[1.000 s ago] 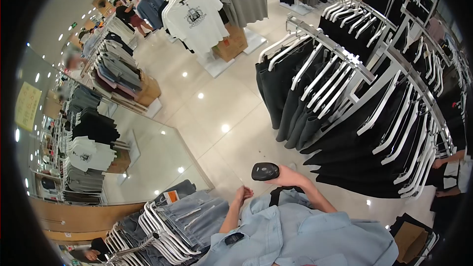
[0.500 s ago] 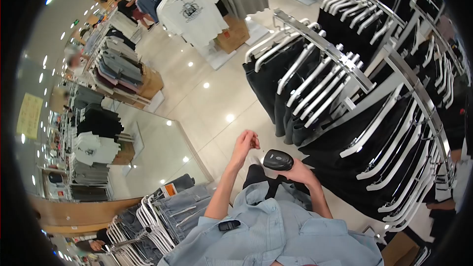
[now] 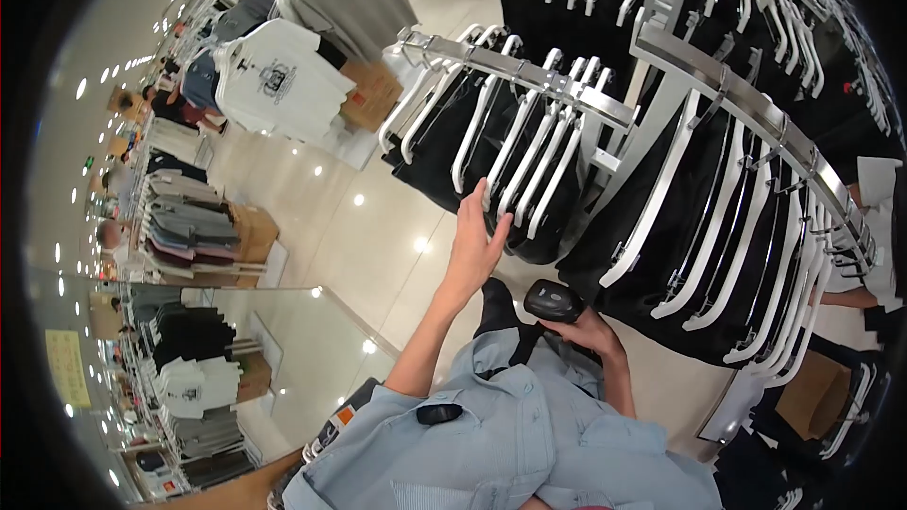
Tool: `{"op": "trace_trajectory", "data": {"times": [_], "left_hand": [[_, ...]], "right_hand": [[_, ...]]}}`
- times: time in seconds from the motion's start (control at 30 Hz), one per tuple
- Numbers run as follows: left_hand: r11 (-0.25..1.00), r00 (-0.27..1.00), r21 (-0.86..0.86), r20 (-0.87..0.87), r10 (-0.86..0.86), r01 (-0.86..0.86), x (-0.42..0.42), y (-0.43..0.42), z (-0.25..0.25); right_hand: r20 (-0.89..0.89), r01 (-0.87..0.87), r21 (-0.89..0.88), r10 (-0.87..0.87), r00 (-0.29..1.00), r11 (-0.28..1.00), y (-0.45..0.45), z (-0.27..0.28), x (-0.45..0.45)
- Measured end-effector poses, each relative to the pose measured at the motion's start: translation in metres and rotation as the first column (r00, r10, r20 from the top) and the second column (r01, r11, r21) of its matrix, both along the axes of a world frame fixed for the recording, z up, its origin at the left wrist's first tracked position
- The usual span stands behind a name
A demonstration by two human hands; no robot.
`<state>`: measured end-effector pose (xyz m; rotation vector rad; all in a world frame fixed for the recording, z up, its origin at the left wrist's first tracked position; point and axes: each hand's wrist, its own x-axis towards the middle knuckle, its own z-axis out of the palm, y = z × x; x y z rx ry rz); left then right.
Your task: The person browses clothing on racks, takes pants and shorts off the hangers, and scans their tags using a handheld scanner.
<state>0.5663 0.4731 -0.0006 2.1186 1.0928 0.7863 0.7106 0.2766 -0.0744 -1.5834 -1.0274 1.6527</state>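
My left hand (image 3: 473,247) reaches up to the lower ends of the white hangers (image 3: 515,170), fingers spread. Its fingertips overlap the dark trousers (image 3: 430,179) hung there; whether they touch cannot be made out. My right hand (image 3: 588,331), low in front of my body, is wrapped round a black handheld barcode scanner (image 3: 554,300). The scanner's head faces away from me, and its grip is mostly hidden by the fingers.
A curved metal rail (image 3: 737,85) on the right carries black garments (image 3: 652,217) on white hangers. Ahead stand a white printed T-shirt (image 3: 274,80) and a cardboard box (image 3: 371,94). A mirror (image 3: 312,349) is at left. Another person's arm (image 3: 841,298) shows at far right.
My left hand has risen from the aisle to the hangers, and its fingers have spread. The view has turned toward the rack, bringing it closer. The scanner stays in my right hand.
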Motion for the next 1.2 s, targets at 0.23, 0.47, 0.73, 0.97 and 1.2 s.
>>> {"op": "trace_trajectory", "data": {"times": [0.23,0.47,0.73,0.97,1.2], "left_hand": [[0.996,0.998,0.074,-0.04,0.043,-0.04,0.019,0.027,-0.027],[0.995,1.0,0.101,-0.022,0.021,-0.019,-0.002,0.05,-0.027],[0.99,0.99,-0.028,-0.04,0.138,-0.139,-0.035,0.08,-0.025],[0.985,0.986,-0.045,-0.002,0.167,-0.167,-0.042,0.067,-0.023],[0.938,0.964,0.222,0.055,0.26,-0.265,-0.047,0.086,0.005]], "right_hand": [[0.004,0.203,-0.201,-0.207,0.978,0.958,0.007,0.017,-0.007],[-0.064,0.282,0.012,-0.281,0.958,0.959,0.043,0.036,-0.013],[-0.036,0.191,0.022,-0.191,0.981,0.981,0.073,0.018,-0.032],[0.013,0.111,-0.044,-0.111,0.994,0.993,0.074,0.029,-0.029],[0.048,0.072,-0.021,-0.071,0.996,0.997,0.054,0.023,-0.021]]}}
